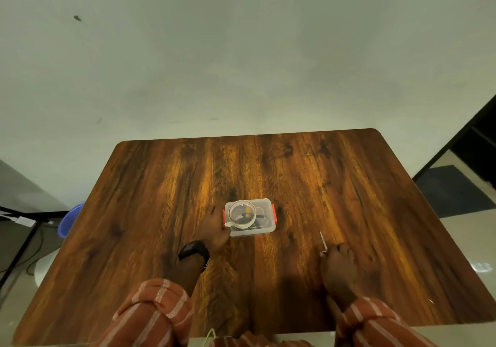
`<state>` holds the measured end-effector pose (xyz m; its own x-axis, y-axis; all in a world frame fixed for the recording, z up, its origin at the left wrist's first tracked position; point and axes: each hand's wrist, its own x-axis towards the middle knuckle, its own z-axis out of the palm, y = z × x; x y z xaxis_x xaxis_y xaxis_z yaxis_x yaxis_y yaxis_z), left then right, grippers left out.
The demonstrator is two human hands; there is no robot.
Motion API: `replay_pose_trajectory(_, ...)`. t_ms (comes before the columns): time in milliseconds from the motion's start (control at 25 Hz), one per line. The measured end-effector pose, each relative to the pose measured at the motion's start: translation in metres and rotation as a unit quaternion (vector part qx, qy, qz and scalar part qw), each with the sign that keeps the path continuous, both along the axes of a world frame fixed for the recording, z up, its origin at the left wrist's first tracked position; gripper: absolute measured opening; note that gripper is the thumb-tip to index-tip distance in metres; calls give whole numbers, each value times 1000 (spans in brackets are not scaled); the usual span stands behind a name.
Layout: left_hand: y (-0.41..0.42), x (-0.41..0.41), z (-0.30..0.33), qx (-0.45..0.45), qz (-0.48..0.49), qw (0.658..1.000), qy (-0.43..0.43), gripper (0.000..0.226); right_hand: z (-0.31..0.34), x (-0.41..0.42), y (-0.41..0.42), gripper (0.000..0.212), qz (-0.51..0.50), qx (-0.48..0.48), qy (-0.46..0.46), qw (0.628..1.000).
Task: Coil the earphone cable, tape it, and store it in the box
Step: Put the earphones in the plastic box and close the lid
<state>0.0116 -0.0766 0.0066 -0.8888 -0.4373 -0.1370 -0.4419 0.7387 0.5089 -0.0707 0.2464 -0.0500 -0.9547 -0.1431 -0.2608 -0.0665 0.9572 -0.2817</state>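
Observation:
A small clear plastic box (264, 228) with red side clips sits near the middle of the wooden table (161, 199), its lid on. On that lid lies a roll of clear tape (242, 213). Dark contents show through the box, too blurred to name. My left hand (214, 229) rests against the box's left side, thumb touching the tape's loose end. My right hand (338, 262) lies on the table to the right, fingers on a thin silvery tool (323, 242), likely scissors. No earphone cable shows clearly.
A blue bucket (70, 219) stands on the floor by the table's left edge, beside a black stand with cables (18, 221). A dark doorway is at the far right. A thin pale cord (209, 336) hangs at the near edge.

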Motion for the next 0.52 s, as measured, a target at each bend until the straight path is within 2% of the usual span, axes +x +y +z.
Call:
replay_pose_trajectory(120, -1, 3, -4, 3, 13, 1000, 18, 43, 10, -9, -4, 40, -12, -18, -44, 999)
replay_pose_trajectory(240, -9, 5, -19, 7, 9, 1000, 17, 59, 13, -17, -5, 41, -23, -29, -61, 997)
replay_pose_trajectory(400, -8, 10, -17, 26, 29, 999, 22, 79, 3, -38, -4, 41, 0, 35, -103, 994)
replay_pose_trajectory(480, -4, 11, -12, 55, 37, 998, 19, 83, -37, -64, 4, 44, -4, 14, -136, 991)
replay_pose_trajectory(520, -2, 11, -8, 62, 40, 997, 20, 78, -67, -81, 10, 49, -11, -14, -147, 989)
